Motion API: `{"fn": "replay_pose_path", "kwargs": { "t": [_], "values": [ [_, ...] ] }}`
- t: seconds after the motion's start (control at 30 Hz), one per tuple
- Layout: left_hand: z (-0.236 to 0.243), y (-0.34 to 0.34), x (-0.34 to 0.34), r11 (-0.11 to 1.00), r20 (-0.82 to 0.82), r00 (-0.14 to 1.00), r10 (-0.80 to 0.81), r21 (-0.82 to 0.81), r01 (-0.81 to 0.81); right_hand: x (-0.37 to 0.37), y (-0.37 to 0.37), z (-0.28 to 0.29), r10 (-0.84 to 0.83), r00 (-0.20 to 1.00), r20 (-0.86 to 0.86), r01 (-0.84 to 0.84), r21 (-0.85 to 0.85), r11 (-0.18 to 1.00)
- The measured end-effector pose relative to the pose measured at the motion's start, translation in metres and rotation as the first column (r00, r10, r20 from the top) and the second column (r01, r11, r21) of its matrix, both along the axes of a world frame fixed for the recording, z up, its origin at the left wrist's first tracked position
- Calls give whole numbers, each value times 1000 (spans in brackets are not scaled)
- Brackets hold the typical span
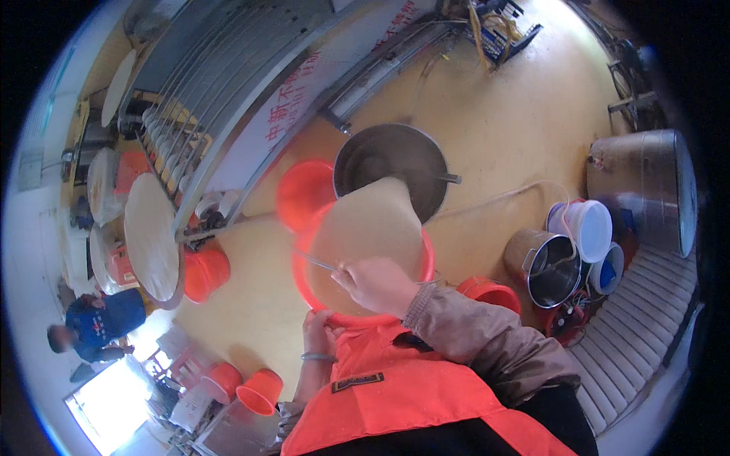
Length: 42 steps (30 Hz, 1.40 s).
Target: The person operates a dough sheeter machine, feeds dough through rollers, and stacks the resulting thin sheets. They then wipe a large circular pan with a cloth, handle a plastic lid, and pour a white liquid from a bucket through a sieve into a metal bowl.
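Note:
A large red tub (304,285) in front of me holds a smooth beige liquid or batter (365,235). The beige surface stretches beyond the tub's far rim and overlaps a wide metal pot (426,152); whether it is flowing in I cannot tell. My right hand (380,285) is closed around a thin metal rod (315,262) above the tub, and its other end is hidden. Low on the near side, my left hand (321,334) has its fingers bent at the tub's rim. Grey-brown liquid shows inside the pot, whose short handle points right.
Another red tub (296,190) stands behind the front one. A steel rack machine (220,114) is at upper left. To the right are a steel pot (551,266), white buckets (589,228) and a slatted surface (623,342). A hose crosses the floor. Another person (103,323) is far left.

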<state>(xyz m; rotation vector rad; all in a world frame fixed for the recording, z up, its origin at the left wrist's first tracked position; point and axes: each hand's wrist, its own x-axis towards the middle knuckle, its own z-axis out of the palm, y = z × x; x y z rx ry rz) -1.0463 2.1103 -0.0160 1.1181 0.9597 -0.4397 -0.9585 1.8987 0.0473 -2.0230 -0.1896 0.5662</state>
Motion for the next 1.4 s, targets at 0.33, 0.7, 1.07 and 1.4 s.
{"fn": "replay_pose_path", "kwargs": {
  "t": [0.33,0.7,1.07,1.4],
  "values": [
    [6,-15,37,998,51,998,-48,-36,50,-46,34,-28,57,998,-21,-55,99,994],
    [8,-13,54,985,-14,986,-166,-41,165,-49,32,-44,164,981,-108,-136,228,964],
    [18,-43,81,971,-102,987,-123,193,141,81,-209,-282,-186,978,97,180,-842,509],
    [13,-63,109,971,-35,982,-186,143,189,133,-216,-381,229,860,-455,-305,-99,947]
  ]
}}
